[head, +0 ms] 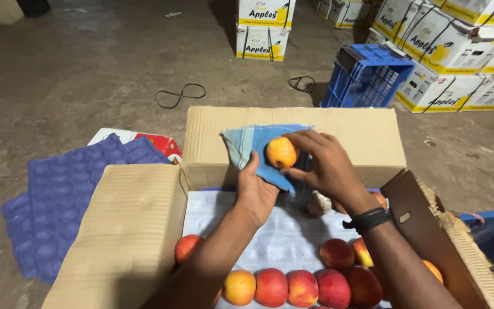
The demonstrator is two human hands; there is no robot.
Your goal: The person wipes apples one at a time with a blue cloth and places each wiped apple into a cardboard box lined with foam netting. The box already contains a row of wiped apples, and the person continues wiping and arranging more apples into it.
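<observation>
Over the open cardboard box, near its far flap edge, the right hand pinches a yellow-orange apple in curled fingers. Left hand grips a blue cloth touching it; bare white liner below leaves room.

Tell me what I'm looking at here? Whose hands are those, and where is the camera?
The camera sits on a person's head and looks down, so you see that person's own two arms. The right hand holds a yellow-orange apple. The left hand holds a blue cloth against it. Below them is an open cardboard box lined with white paper, with red and yellow apples lying inside. On the floor to the left lie purple fruit trays. Farther off are a blue crate and stacked white cartons.
</observation>
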